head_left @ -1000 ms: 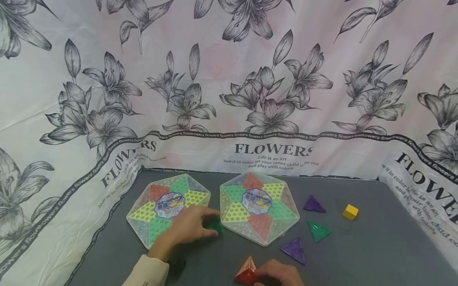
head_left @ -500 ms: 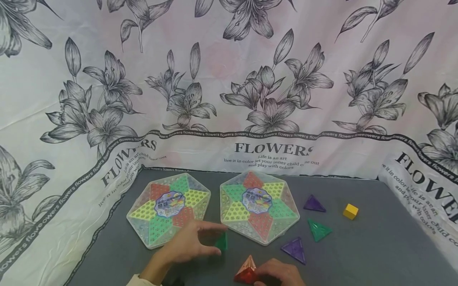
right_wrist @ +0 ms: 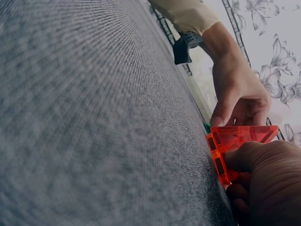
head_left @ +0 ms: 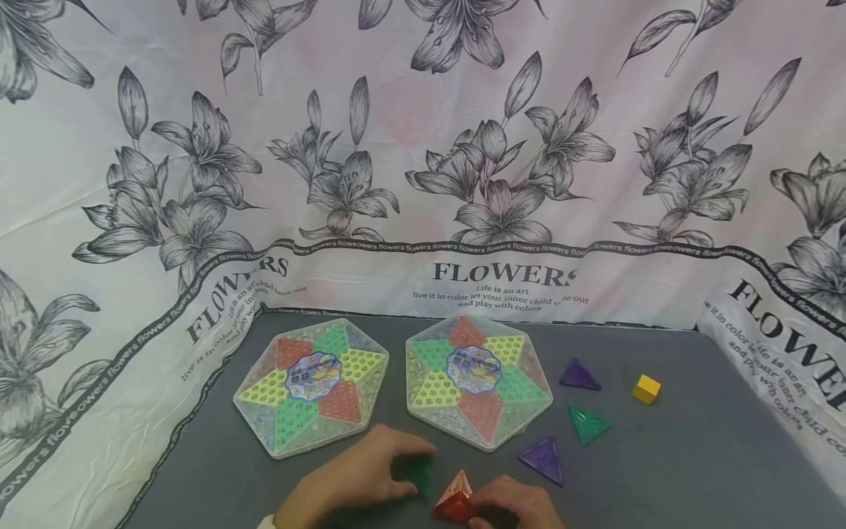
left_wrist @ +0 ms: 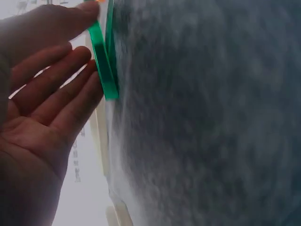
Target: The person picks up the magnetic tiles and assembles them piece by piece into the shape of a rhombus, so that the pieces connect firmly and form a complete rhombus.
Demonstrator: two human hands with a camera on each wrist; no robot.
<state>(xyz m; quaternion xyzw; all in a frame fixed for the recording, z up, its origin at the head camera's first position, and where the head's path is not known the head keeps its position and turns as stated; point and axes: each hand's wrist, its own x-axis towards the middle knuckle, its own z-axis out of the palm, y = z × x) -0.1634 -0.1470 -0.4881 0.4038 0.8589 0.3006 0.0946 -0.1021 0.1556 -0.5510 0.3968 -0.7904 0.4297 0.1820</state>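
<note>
My left hand pinches a green triangular tile between thumb and fingers, low over the grey table. In the left wrist view the thumb lies on one side of that translucent green tile and the fingers on the other. Just to the right, my right hand grips a red-orange pyramid of triangular magnetic tiles standing on the table. The right wrist view shows its thumb pressed on a face of the pyramid, while the left hand is close beyond it. The right hand's other fingers are partly hidden.
Two hexagonal game boxes with star patterns, one left and one in the middle, lie behind the hands. To the right are a purple triangle, a green triangle, another purple triangle and a yellow cube.
My left hand has come away from the left box, carrying the green tile toward the front and right, close to the red-orange pyramid. The right hand and the pyramid stay in place.
</note>
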